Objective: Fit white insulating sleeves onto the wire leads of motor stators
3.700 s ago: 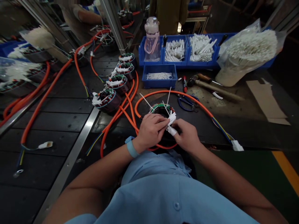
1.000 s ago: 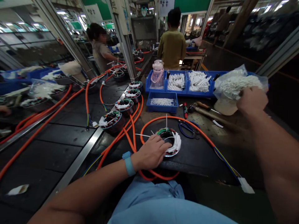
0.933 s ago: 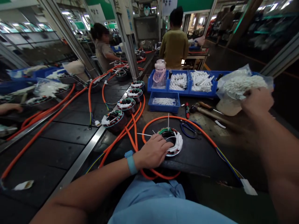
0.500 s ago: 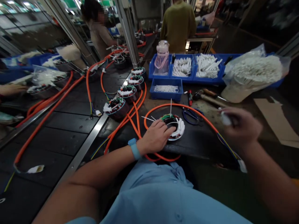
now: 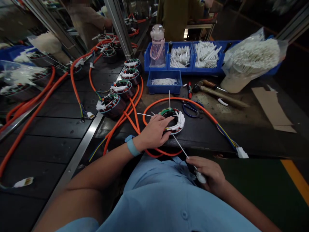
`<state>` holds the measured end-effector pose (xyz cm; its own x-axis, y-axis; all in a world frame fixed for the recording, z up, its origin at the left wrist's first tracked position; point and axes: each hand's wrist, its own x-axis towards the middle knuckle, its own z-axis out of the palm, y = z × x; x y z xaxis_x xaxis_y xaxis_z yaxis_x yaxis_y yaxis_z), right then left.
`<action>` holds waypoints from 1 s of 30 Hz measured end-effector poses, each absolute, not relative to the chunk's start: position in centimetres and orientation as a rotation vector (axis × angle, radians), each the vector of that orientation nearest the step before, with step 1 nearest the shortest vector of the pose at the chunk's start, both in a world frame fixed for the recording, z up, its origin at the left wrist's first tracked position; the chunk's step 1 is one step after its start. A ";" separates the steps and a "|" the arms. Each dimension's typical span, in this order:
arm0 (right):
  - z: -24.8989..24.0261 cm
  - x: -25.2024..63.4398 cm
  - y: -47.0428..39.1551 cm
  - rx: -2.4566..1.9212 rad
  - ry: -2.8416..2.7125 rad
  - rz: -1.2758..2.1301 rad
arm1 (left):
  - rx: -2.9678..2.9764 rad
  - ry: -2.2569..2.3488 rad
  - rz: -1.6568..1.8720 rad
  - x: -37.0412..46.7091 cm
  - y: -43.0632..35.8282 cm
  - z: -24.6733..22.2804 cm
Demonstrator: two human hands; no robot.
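A ring-shaped motor stator (image 5: 180, 120), with green, red and white windings and white sleeves, lies near the bench's front edge. My left hand (image 5: 155, 130) holds it, fingers over the inner opening and thumb at the near rim. A thin white cable tie (image 5: 180, 145) runs taut from the near rim down to my right hand (image 5: 210, 172), which is closed on its end. Beneath those fingers shows a white lump (image 5: 201, 177) whose kind I cannot make out. Another white tie (image 5: 169, 99) stands upright at the stator's far rim, and one points left. An orange cable (image 5: 178, 99) loops around behind the stator.
Several similar stators (image 5: 111, 104) line the left side. Blue bins (image 5: 164, 89) of white ties and sleeves stand behind, with a bottle (image 5: 158, 48) and a bag of white pieces (image 5: 256, 58). Pliers (image 5: 191, 109), a red marker (image 5: 189, 90) and a hammer (image 5: 222, 96) lie nearer.
My right hand has come from the far right down to the bench's front edge, with the taut cable tie now visible. My left hand stays on the stator. The whole view has shifted.
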<state>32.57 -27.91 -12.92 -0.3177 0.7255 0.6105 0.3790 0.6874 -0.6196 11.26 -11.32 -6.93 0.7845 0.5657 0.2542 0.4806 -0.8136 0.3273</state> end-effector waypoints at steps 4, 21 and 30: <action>-13.4 32.1 -28.4 -0.883 -1.940 0.476 | 2.759 0.819 0.449 11.0 -11.2 -6.6; -9.9 27.8 -23.9 -0.710 -2.043 0.000 | 2.745 0.851 0.464 11.3 -11.3 -6.9; -12.8 27.0 -20.6 -1.184 -1.642 0.543 | 2.500 0.822 0.832 11.1 -11.7 -7.9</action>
